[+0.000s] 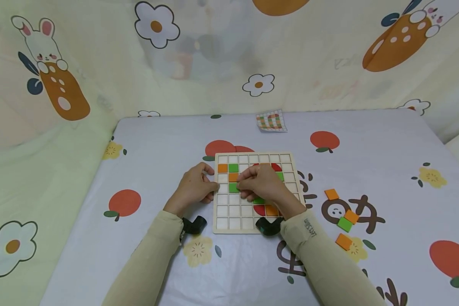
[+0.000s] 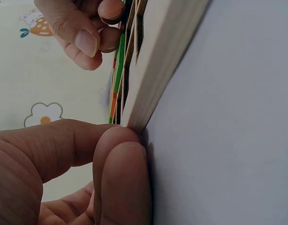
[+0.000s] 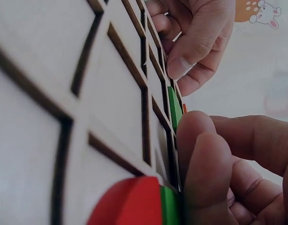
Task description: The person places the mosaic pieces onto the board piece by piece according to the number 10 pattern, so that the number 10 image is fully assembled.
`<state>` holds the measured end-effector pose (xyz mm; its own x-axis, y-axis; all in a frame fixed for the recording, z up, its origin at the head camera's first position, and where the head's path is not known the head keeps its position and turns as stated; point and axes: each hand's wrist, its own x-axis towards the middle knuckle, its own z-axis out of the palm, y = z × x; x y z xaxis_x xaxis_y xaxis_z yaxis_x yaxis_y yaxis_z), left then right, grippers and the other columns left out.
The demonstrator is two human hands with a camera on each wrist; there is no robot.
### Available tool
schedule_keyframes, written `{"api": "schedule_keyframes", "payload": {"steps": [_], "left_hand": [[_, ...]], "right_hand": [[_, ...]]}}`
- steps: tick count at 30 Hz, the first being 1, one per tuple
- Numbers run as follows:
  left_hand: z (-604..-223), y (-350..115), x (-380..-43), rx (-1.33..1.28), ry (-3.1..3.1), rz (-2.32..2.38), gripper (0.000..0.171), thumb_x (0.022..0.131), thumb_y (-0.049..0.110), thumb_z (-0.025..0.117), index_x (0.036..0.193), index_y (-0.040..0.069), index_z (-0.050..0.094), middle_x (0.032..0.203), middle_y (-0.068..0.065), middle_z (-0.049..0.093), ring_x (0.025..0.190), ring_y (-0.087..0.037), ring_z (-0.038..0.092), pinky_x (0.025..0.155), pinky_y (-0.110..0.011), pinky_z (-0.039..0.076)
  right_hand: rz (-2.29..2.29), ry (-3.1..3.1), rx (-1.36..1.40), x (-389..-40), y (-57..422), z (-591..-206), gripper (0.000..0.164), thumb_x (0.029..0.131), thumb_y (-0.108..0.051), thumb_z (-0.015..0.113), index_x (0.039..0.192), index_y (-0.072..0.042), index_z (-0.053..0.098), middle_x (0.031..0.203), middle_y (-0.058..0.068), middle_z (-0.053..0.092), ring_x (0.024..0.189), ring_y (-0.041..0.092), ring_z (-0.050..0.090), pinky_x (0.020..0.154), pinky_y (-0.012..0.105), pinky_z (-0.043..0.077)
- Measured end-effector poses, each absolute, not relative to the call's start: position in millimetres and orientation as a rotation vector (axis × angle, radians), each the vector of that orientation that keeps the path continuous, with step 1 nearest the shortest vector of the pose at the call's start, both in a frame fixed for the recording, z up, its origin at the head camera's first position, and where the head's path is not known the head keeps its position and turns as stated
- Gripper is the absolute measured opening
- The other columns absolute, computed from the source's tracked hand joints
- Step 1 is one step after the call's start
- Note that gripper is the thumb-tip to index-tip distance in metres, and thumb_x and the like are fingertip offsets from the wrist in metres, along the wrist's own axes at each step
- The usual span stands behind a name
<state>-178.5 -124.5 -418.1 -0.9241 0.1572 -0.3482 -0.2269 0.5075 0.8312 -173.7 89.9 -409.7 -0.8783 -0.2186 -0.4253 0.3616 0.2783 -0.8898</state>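
A wooden grid board [image 1: 222, 211] lies on the table with orange, green and red pieces in several cells. At its left edge my left hand [image 1: 194, 185] holds the rim, thumb and fingertips against the wood [image 2: 148, 79]. My right hand [image 1: 262, 182] is over the middle of the board, its fingertips bunched close beside a green square tile [image 1: 233, 188]. An orange tile [image 1: 233, 177] lies in the cell above. I cannot tell whether the right fingers pinch a piece. A red rounded piece [image 3: 127, 201] and a green piece [image 3: 170, 206] show near the right fingers.
Right of the board lie a loose green tile [image 1: 344, 224] and several orange tiles [image 1: 331, 194]. A small patterned card [image 1: 271, 121] lies near the table's back edge. A printed curtain [image 1: 214, 55] hangs behind the fruit-patterned tablecloth [image 1: 157, 263].
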Motion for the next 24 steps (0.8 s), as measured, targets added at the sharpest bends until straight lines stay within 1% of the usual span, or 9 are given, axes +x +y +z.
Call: {"api": "schedule_keyframes", "payload": {"steps": [6,10,14,19,24], "left_hand": [[-416.7,-123.0,-180.3,-0.067,2.379,1.387,0.035,0.091,0.010,0.075,0.120,0.007,0.055,0.083,-0.011,0.064,0.056,-0.017,0.066,0.054,-0.028,0.060],[-416.6,-123.2,-180.9,-0.072,2.384,1.379,0.035,0.091,0.010,0.075,0.121,0.007,0.056,0.084,-0.011,0.064,0.057,-0.017,0.066,0.055,-0.027,0.060],[-415.7,-124.0,-180.8,-0.086,2.382,1.371,0.036,0.092,0.011,0.075,0.121,0.008,0.055,0.084,-0.011,0.064,0.057,-0.018,0.066,0.055,-0.027,0.060],[-416.0,-123.6,-177.6,-0.098,2.371,1.372,0.037,0.092,0.011,0.076,0.122,0.007,0.055,0.082,-0.012,0.064,0.056,-0.018,0.066,0.055,-0.026,0.059],[-417.3,-122.7,-176.3,-0.093,2.366,1.390,0.037,0.091,0.010,0.075,0.121,0.007,0.055,0.081,-0.012,0.064,0.055,-0.018,0.065,0.054,-0.026,0.059]], "right_hand": [[-1.671,2.051,0.107,-173.6,95.2,-405.3,0.017,0.096,-0.005,0.073,0.109,0.005,0.069,0.089,0.016,0.073,0.064,0.020,0.069,0.060,0.028,0.062],[-1.698,2.057,0.073,-170.0,111.8,-399.2,0.022,0.097,-0.008,0.072,0.114,0.006,0.068,0.092,0.018,0.073,0.067,0.020,0.069,0.063,0.028,0.062],[-1.658,2.172,0.074,-161.6,145.5,-390.0,0.028,0.098,-0.014,0.072,0.117,0.005,0.068,0.093,0.017,0.072,0.071,0.020,0.068,0.063,0.028,0.062],[-1.480,2.364,0.231,-144.9,199.6,-386.6,0.035,0.099,-0.023,0.072,0.122,0.001,0.068,0.095,0.014,0.072,0.075,0.022,0.066,0.064,0.029,0.060],[-1.332,2.472,0.337,-126.3,251.3,-393.2,0.041,0.099,-0.030,0.072,0.124,0.001,0.066,0.087,0.008,0.070,0.070,0.020,0.061,0.058,0.031,0.056]]}}
